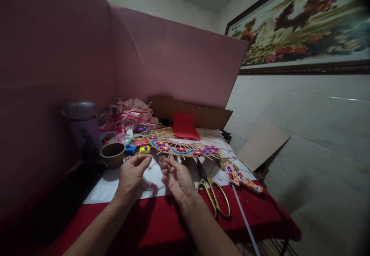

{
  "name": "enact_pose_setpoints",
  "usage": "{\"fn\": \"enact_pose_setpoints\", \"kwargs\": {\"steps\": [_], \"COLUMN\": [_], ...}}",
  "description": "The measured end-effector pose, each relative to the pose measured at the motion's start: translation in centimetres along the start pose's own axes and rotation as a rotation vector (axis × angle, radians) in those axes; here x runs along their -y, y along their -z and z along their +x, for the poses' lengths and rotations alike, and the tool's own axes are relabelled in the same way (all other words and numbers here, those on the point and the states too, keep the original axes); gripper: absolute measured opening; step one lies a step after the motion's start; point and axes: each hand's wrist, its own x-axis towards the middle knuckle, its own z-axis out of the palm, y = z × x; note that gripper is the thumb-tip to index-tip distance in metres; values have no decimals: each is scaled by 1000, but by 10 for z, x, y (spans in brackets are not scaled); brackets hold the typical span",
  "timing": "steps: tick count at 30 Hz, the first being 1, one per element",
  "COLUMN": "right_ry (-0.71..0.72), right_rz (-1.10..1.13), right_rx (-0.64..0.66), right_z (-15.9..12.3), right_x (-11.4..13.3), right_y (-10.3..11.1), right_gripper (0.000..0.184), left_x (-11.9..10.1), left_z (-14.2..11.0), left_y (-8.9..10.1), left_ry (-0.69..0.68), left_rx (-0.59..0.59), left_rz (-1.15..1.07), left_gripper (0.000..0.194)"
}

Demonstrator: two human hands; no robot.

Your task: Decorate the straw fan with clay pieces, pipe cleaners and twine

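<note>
My left hand (130, 176) is raised over the front of the table, its thumb and forefinger pressed together in a pinch. Facing it across a small gap, my right hand (178, 179) is turned partly palm up with its fingertips drawn together. Whatever sits in either pinch is too small to make out. Just beyond both hands lies a curved cardboard piece (189, 151) with pink clay flowers, a wavy blue line and thin sticks fanning out from its edge. A small purplish tuft (154, 188) rests on the white sheet (101, 188) below my hands.
Gold-handled scissors (215, 196) and a flower-patterned glue gun (241, 179) with a glue stick lie at the right. A brown cup (112, 155), purple bottle (83, 131), clay packets (144, 149) and tangled yarn (130, 113) are at the left. Red paper (185, 125) stands behind.
</note>
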Motion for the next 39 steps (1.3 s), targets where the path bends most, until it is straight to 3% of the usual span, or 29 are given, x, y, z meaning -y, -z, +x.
{"fn": "enact_pose_setpoints", "kwargs": {"steps": [8, 15, 39], "right_ry": [-42, -8, 60], "right_rz": [-29, -7, -81], "right_rx": [-5, 56, 107], "right_z": [9, 14, 23], "right_x": [5, 2, -4], "right_y": [-15, -12, -6], "right_gripper": [19, 18, 15], "left_x": [22, 26, 25], "left_z": [20, 20, 19], "left_y": [3, -1, -7], "left_ry": [-129, -163, -284], "left_rx": [75, 119, -1], "left_rz": [213, 310, 364], "left_gripper": [33, 33, 33]}}
